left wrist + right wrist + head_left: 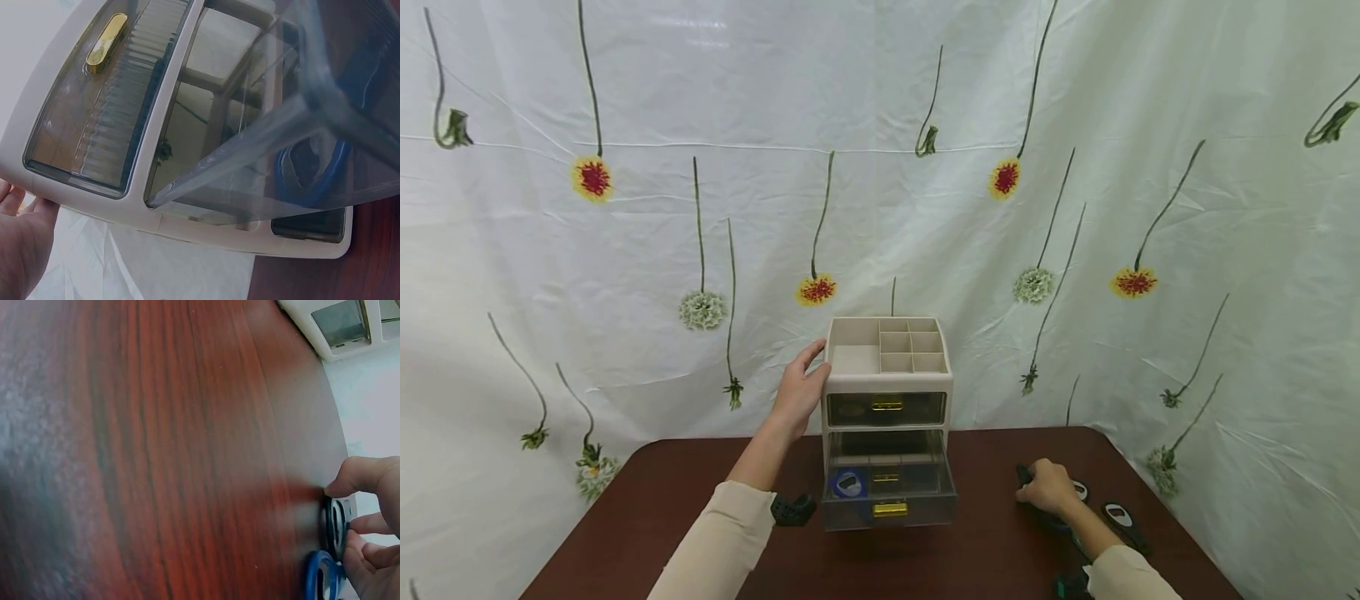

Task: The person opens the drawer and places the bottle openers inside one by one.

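The left sleeve lies nearest the head camera. Beyond it, the left-hand grip rests against the upper side of a cream drawer box, fingers relaxed. Beneath the closed top drawer, a clear drawer stands pulled out, with a blue round item in it. To the right, the right-hand grip pinches a black item at the counter, just beside a blue-rimmed item.
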`<state>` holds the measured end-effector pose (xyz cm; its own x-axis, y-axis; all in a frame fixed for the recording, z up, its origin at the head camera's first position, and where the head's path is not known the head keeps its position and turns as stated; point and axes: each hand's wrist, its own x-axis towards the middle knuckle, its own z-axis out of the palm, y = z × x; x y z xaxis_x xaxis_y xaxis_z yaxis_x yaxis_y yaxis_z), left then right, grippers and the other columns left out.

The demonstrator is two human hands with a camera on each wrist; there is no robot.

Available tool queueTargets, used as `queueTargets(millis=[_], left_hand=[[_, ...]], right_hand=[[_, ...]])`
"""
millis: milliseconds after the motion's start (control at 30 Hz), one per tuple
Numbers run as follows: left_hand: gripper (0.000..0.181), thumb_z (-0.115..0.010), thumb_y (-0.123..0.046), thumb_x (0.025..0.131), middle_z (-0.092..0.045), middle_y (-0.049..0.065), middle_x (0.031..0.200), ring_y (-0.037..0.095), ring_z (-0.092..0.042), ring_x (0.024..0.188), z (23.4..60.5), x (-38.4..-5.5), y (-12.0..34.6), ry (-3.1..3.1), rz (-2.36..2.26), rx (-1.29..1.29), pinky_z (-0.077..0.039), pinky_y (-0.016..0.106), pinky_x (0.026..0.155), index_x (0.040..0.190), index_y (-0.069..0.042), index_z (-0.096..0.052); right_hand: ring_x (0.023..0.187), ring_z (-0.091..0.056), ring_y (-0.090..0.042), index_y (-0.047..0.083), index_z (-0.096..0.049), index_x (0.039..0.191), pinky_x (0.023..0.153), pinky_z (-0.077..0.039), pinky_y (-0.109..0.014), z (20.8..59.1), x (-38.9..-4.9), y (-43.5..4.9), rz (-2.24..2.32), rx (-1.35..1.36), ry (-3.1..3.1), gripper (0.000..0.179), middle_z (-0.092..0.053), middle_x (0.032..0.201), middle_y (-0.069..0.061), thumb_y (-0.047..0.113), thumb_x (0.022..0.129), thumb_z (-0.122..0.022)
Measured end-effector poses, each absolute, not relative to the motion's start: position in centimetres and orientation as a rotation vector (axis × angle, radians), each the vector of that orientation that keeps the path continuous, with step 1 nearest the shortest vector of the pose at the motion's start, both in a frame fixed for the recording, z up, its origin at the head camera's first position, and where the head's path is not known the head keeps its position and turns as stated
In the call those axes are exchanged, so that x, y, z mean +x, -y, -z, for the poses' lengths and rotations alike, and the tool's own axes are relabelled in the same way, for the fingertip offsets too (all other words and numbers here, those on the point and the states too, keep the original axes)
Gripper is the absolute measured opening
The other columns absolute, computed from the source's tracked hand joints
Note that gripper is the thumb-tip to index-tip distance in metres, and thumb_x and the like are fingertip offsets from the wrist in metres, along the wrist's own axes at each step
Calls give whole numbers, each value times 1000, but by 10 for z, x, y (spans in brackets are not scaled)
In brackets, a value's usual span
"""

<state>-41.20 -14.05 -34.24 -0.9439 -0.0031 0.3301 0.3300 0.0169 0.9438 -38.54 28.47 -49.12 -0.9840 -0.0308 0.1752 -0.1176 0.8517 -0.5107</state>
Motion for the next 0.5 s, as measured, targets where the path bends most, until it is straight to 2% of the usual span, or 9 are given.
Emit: queueTargets(millis=[167,500], left_hand=[[56,-49,-12,106,-28,10,166,34,-43,141,344,-413,140,2052,2026,-347,-41,53,108,161,-8,-38],[57,-49,-14,107,-24,11,168,34,-36,146,344,-413,141,2086,2010,-320,-38,55,111,162,-9,-34]], right_hand=[[107,-60,-55,-22,-62,120,80,-55,-57,494,-384,-284,-847,118,2839,54,-63,118,-37,6,79,-83],[120,-57,-51,-14,-59,134,86,-54,-55,487,-380,-291,-1179,109,2756,58,-61,130,-33,3,81,-77]])
